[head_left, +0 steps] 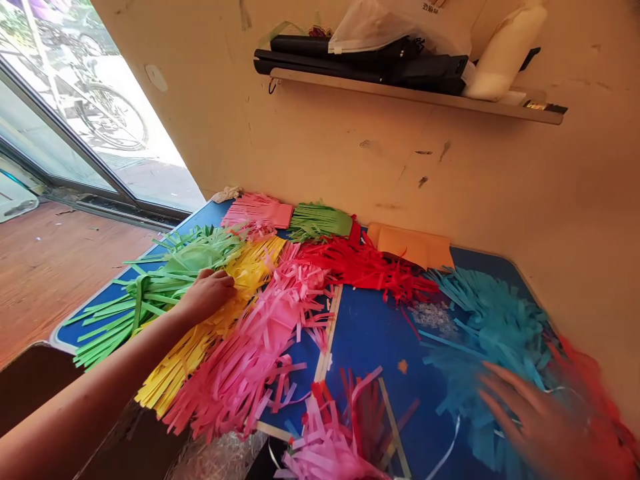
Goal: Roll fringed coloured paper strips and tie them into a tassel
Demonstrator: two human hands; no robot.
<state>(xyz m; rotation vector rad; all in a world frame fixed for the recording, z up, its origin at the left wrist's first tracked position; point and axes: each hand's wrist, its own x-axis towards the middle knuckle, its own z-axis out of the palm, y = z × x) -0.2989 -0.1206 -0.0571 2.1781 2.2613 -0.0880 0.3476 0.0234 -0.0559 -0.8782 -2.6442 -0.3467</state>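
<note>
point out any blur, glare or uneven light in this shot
Head view: the right hand is motion-blurred, as is part of the teal fringe by its fingers; head view: the left hand, on the yellow fringe, looks much sharper; head view: glare at upper left washes out the bicycle outside, while the wall looks dimmer and warm-toned.

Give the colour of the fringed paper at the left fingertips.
Yellow fringed paper, best in the head view.
</note>
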